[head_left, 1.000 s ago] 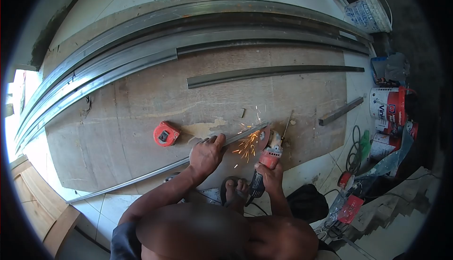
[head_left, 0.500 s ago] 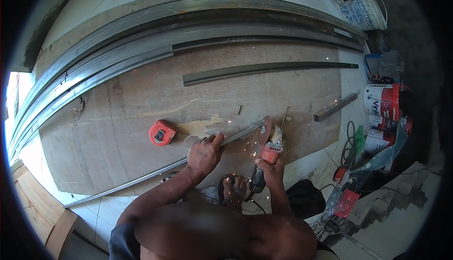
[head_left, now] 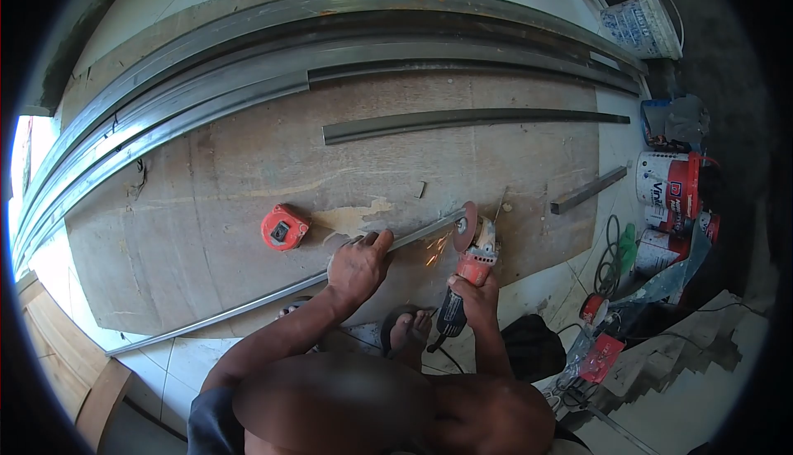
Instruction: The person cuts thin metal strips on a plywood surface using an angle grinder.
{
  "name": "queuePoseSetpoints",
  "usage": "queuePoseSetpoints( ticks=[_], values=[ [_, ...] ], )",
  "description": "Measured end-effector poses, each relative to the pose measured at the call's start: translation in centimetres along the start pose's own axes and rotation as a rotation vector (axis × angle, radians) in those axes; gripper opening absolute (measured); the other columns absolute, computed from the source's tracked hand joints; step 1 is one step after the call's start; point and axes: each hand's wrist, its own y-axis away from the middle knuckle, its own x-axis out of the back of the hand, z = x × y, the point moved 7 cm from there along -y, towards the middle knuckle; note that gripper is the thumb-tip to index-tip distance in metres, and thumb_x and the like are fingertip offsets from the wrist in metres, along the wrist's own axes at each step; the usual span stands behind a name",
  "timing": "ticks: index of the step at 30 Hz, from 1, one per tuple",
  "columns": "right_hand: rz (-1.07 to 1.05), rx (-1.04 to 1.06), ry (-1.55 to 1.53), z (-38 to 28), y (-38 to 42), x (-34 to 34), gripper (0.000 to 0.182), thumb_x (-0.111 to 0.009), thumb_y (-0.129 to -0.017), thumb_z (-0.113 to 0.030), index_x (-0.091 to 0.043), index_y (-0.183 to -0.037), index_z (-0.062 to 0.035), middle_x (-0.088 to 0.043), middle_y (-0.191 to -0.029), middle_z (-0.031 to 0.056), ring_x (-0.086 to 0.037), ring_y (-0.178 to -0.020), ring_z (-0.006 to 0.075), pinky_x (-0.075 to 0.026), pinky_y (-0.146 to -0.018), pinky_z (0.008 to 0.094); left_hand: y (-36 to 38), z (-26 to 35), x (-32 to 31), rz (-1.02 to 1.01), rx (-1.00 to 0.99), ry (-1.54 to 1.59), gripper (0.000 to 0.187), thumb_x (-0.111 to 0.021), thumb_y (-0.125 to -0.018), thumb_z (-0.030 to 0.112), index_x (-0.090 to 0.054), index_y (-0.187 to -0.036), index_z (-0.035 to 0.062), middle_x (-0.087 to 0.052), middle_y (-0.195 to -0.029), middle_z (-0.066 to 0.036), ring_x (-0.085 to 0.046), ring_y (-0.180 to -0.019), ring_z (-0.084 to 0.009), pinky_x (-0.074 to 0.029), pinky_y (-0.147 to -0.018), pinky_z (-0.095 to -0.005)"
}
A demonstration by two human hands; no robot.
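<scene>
My left hand [head_left: 360, 268] is closed around a long, thin metal bar [head_left: 239, 308] that slants across the plywood board. In my right hand [head_left: 477, 296] is a red and black angle grinder [head_left: 472, 270], gripped by its body. Its cutting disc [head_left: 468, 225] meets the bar's right end, where orange sparks [head_left: 434, 248] fly off toward me. A red tape measure [head_left: 285, 228] lies on the board to the left of my left hand. A small metal offcut [head_left: 420, 190] rests beyond the bar.
Long metal channels [head_left: 248, 66] lie across the far side of the plywood board [head_left: 206, 207]. A shorter channel [head_left: 462, 120] and a short square tube [head_left: 588, 190] rest nearer. Paint buckets [head_left: 665, 186] and a coiled cable [head_left: 609, 261] stand at the right. My sandalled foot [head_left: 409, 331] is close below the grinder.
The sparks have drawn into a tighter spray beside the disc, where they were scattered around the grinder and foot before. Both hands keep nearly the same place; the view has shifted slightly.
</scene>
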Motion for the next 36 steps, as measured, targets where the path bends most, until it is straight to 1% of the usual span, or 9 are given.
queuePoseSetpoints(
  ticks=[7,9,13,15,22,24,28,30,36],
  values=[
    [0.005,0.016,-0.014,0.0,-0.1,0.0,0.033,-0.080,-0.079,-0.003,-0.060,-0.105,-0.0035,-0.064,-0.090,0.0021,-0.062,-0.076,0.0095,-0.052,-0.069,0.0269,-0.2,0.0,-0.4,-0.030,0.010,-0.005,0.023,-0.065,-0.094,0.023,-0.052,-0.107,0.0082,-0.067,-0.095,-0.018,-0.069,-0.085,-0.0403,-0.055,-0.071,-0.0512],
    [0.004,0.013,0.008,0.0,-0.1,0.1,0.033,-0.080,-0.079,-0.003,-0.060,-0.105,-0.0034,-0.064,-0.090,0.0024,-0.062,-0.077,0.0097,-0.052,-0.070,0.0268,-0.5,-0.1,-0.1,0.041,0.006,0.010,0.025,-0.069,-0.091,0.024,-0.051,-0.098,0.0076,-0.067,-0.090,-0.018,-0.067,-0.080,-0.0423,-0.053,-0.066,-0.0522],
    [0.003,-0.022,0.058,-0.3,0.0,0.1,0.034,-0.080,-0.079,-0.003,-0.060,-0.107,-0.0034,-0.065,-0.091,0.0026,-0.062,-0.079,0.0101,-0.052,-0.071,0.0268,-0.7,-0.1,0.1,0.021,0.022,0.001,0.026,-0.069,-0.092,0.025,-0.051,-0.098,0.0076,-0.067,-0.089,-0.018,-0.067,-0.080,-0.0426,-0.053,-0.066,-0.0524],
    [0.005,-0.009,0.023,-0.9,0.0,-0.3,0.035,-0.080,-0.079,-0.003,-0.059,-0.107,-0.0032,-0.064,-0.091,0.0026,-0.062,-0.078,0.0101,-0.052,-0.071,0.0268,-0.8,-0.1,-0.1,-0.028,0.022,-0.023,0.023,-0.064,-0.094,0.024,-0.051,-0.104,0.0082,-0.067,-0.094,-0.018,-0.068,-0.083,-0.0410,-0.054,-0.069,-0.0517],
    [-0.002,0.013,0.059,-0.4,-0.4,0.3,0.037,-0.080,-0.078,-0.002,-0.060,-0.109,-0.0028,-0.064,-0.091,0.0022,-0.062,-0.074,0.0100,-0.052,-0.068,0.0273,-1.1,0.1,0.1,-0.024,0.015,-0.018,0.023,-0.064,-0.095,0.025,-0.051,-0.105,0.0084,-0.067,-0.094,-0.018,-0.068,-0.082,-0.0416,-0.054,-0.068,-0.0518],
    [0.000,0.009,0.058,-0.5,-0.4,0.3,0.037,-0.080,-0.078,-0.003,-0.060,-0.109,-0.0031,-0.064,-0.090,0.0021,-0.061,-0.074,0.0100,-0.051,-0.068,0.0275,-1.2,0.2,0.4,0.051,0.014,-0.011,0.025,-0.069,-0.091,0.025,-0.052,-0.097,0.0080,-0.066,-0.090,-0.017,-0.067,-0.079,-0.0418,-0.053,-0.065,-0.0519],
    [-0.008,-0.017,0.077,0.3,-0.7,0.6,0.036,-0.080,-0.078,-0.004,-0.060,-0.108,-0.0035,-0.064,-0.089,0.0017,-0.061,-0.074,0.0101,-0.051,-0.068,0.0280,-1.4,0.2,0.5,0.046,0.006,-0.013,0.024,-0.069,-0.092,0.025,-0.052,-0.097,0.0083,-0.066,-0.089,-0.017,-0.067,-0.080,-0.0415,-0.053,-0.065,-0.0517],
    [-0.002,-0.014,0.073,0.1,-0.6,0.7,0.037,-0.080,-0.078,-0.004,-0.060,-0.108,-0.0035,-0.064,-0.089,0.0016,-0.061,-0.074,0.0101,-0.051,-0.068,0.0279,-1.4,0.2,0.0,-0.024,-0.009,-0.041,0.022,-0.062,-0.096,0.025,-0.051,-0.107,0.0089,-0.067,-0.095,-0.019,-0.069,-0.085,-0.0411,-0.055,-0.069,-0.0511],
    [0.006,0.008,0.073,-0.4,-0.8,0.8,0.038,-0.080,-0.077,-0.004,-0.060,-0.110,-0.0036,-0.064,-0.091,0.0014,-0.061,-0.076,0.0100,-0.051,-0.070,0.0273,-1.2,0.3,-0.1,-0.030,-0.022,-0.020,0.022,-0.061,-0.096,0.025,-0.051,-0.108,0.0091,-0.067,-0.097,-0.020,-0.069,-0.086,-0.0410,-0.055,-0.069,-0.0508]
  ],
)
